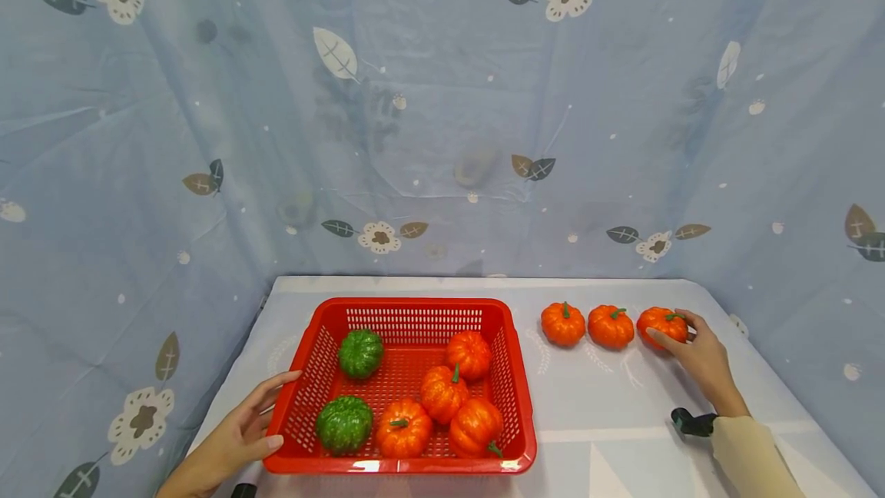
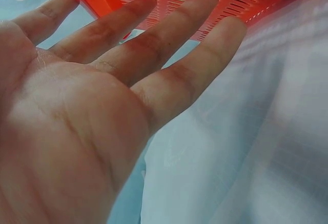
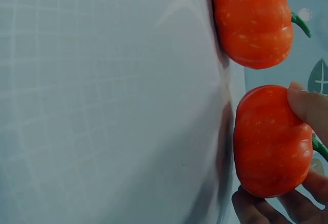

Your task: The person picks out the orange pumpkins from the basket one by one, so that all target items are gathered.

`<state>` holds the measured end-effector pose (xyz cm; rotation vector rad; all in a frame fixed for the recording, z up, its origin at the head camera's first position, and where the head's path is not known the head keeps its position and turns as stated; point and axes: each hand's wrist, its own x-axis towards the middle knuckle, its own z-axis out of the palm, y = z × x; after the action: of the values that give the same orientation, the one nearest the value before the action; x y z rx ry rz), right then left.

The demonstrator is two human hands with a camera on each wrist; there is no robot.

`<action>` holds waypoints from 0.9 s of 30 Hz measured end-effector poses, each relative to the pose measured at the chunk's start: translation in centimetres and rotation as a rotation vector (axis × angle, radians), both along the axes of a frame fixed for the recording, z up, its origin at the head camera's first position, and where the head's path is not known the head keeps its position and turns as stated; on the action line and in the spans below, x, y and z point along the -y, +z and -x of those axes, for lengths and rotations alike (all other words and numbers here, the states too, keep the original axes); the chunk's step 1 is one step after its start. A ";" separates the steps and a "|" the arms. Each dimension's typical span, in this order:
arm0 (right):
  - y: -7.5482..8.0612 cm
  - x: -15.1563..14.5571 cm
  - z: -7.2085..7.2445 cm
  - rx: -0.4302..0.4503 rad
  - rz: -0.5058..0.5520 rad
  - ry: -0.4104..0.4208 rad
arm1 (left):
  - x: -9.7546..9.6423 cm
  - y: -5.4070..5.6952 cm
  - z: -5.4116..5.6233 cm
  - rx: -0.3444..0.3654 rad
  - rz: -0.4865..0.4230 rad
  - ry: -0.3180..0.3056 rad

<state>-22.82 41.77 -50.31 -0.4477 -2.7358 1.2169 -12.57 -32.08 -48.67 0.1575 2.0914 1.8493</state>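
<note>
At the far right of the table, my right hand [image 1: 700,356] holds a small orange pumpkin [image 1: 662,327] between thumb and fingers. The right wrist view shows the thumb on one side of that pumpkin [image 3: 271,142] and the fingertips at its other side. Two more orange pumpkins [image 1: 611,327] sit in line to its left. My left hand [image 1: 238,433] is at the left side of a red plastic basket [image 1: 397,464], its fairly straight fingers [image 2: 200,62] against the slotted wall. Inside the basket lie two green pumpkins [image 1: 343,424] and several orange pumpkins [image 1: 405,429].
A pale patterned cloth covers the table [image 1: 574,413]. Behind and beside it hangs a blue curtain [image 1: 442,137] with flowers and leaves. Black wrist-worn devices [image 1: 694,423] show by the sleeve [image 1: 750,456] and below the left hand.
</note>
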 end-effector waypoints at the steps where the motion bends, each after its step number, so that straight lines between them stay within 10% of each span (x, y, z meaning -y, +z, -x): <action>1: 0.0 -0.1 0.1 0.009 0.003 -0.007 | 0.0 -0.1 0.0 0.000 -0.003 -0.001; 16: 0.0 0.1 0.5 0.064 0.019 -0.030 | -0.1 0.0 0.0 -0.023 -0.001 -0.004; 27: 3.6 2.5 -0.2 -0.169 -0.053 -0.091 | -0.1 0.0 -0.1 -0.035 0.014 -0.007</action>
<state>-22.59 39.25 -46.69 -0.4369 -2.5690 1.1035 -12.42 -31.99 -48.69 0.1940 2.1240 1.8401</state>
